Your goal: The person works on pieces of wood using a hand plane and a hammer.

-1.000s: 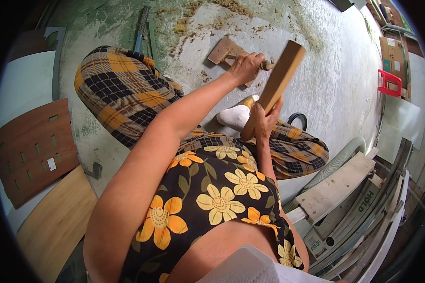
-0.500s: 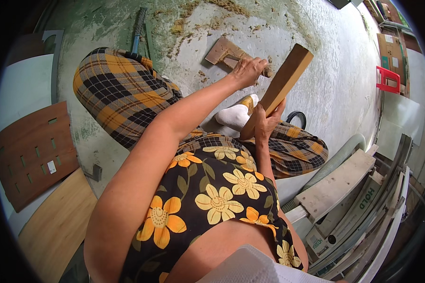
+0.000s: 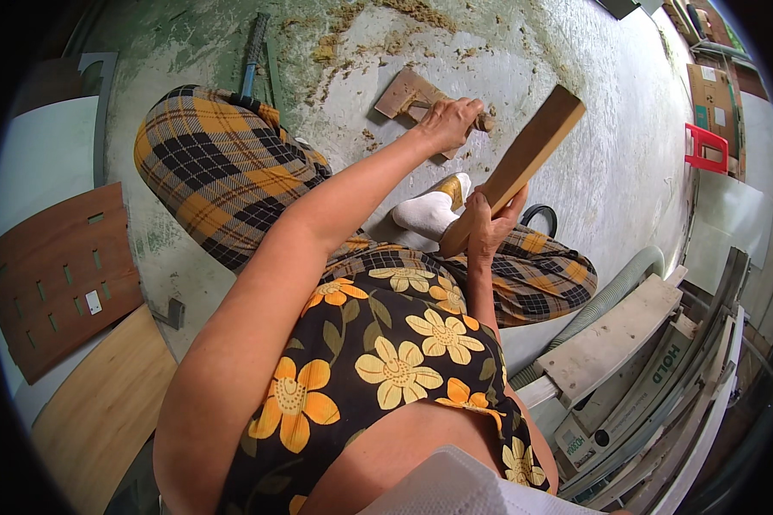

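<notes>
Seated on the floor, working a wooden slat

Right hand grips the slat upright above the knee; left hand closes around a small tool on the sawdust-strewn floor. Work looks midway.

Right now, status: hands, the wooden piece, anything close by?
Left hand grips trowel-like tool on floor. Right hand holds wooden board, tilted upward. White-socked foot beside it.

A brown cardboard box with a pale label stands on the floor at my far right. A small white sticker sits on the slotted brown panel to my left.
</notes>
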A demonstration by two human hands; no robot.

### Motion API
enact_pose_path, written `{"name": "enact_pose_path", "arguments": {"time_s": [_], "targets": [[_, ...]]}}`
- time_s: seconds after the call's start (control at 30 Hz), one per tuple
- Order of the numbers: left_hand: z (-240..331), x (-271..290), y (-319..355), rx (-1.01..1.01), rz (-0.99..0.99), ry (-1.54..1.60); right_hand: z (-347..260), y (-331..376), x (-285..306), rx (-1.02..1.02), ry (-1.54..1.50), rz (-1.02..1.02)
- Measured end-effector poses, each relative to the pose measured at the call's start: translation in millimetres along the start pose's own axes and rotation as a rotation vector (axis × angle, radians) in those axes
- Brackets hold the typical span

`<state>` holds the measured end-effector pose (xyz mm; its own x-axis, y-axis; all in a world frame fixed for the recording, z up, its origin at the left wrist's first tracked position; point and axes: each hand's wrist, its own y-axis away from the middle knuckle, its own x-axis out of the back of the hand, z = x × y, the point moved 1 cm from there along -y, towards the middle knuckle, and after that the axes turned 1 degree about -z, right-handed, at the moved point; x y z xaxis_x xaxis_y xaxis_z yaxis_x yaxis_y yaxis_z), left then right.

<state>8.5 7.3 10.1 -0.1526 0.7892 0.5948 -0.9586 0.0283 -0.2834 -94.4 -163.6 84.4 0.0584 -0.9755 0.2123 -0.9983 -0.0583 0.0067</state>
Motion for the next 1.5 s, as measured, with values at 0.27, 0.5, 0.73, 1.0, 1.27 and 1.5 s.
{"name": "enact_pose_path", "arguments": {"time_s": [0.27, 0.5, 0.73, 1.0, 1.27, 1.5], "targets": [[-3.1, 5.3, -7.1, 0.051, 0.028, 0.134, 8.3, -8.6, -15.4, 0.023, 0.273, -0.131], [-5.0, 1.2, -1.7, 0.018, 0.013, 0.041, 8.4, -6.1, -8.3, 0.088, 0.03, -0.047], [3.6, 3.7, -2.3, 0.115, -0.129, 0.144, 4.2, -4.9, -12.2, 0.012, 0.297, -0.099], [2.4, -5.4, 2.0, -0.057, 0.025, 0.006, -2.3, -3.9, -7.6, -0.066, 0.022, -0.023], [3.8, -3.3, -1.8, -0.024, 0.022, 0.019, 4.3, -1.4, -2.7, -0.04, -0.026, -0.046], [5.1, -0.5, -2.0, 0.011, -0.008, -0.006, 5.6, -3.1, -0.8, -0.022, -0.021, -0.039]]}}
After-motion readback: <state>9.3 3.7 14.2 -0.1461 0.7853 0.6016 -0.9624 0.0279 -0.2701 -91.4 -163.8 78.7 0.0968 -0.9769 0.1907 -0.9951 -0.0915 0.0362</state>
